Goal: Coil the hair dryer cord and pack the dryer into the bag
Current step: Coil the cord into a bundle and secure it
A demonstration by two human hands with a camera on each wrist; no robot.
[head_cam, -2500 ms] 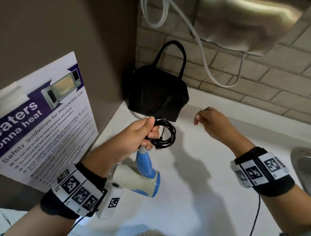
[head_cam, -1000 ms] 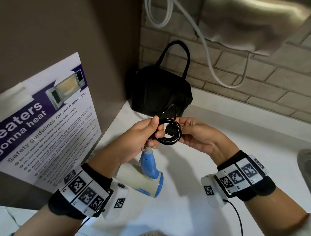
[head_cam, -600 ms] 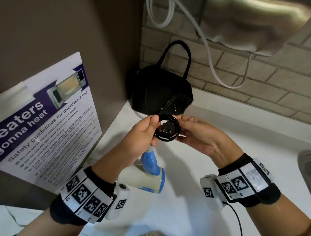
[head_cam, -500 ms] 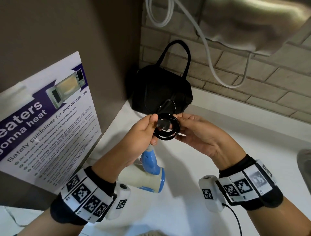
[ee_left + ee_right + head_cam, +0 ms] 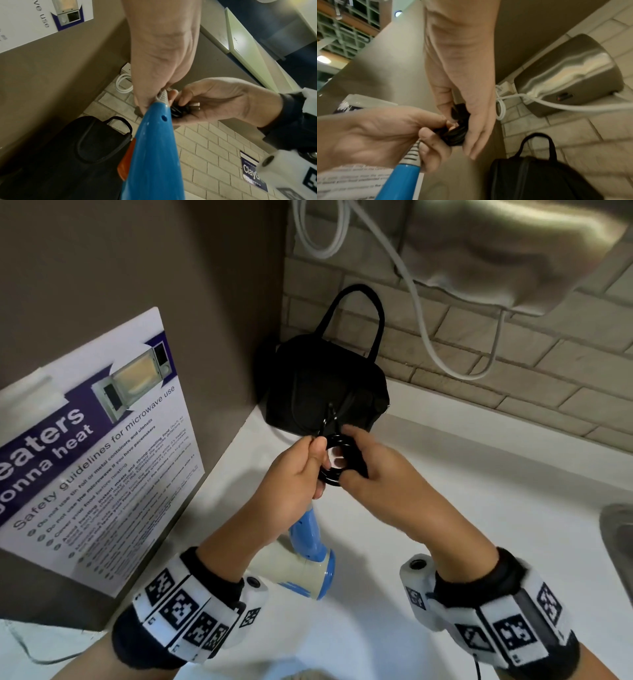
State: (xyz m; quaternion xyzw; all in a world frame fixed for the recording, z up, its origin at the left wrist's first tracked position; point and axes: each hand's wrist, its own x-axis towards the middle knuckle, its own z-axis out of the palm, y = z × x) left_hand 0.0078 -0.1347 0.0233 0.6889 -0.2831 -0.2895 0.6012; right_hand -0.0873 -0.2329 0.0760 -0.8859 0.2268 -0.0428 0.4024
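Your head camera looked steeply down at tabletop (image 5: 445, 508) corner, hands mid-frame, near. Your left wrist camera sat close under left hand (image 5: 163, 54), faced up along it toward brick wall (image 5: 214, 155). Your right wrist camera did likewise under right hand (image 5: 462, 67). All three views shared black bag (image 5: 325, 385), both hands, coiled cord (image 5: 342, 460).

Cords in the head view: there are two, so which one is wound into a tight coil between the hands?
The black hair dryer cord, pinched by the left hand and right hand. The white cord hangs loose along the brick wall, untouched.
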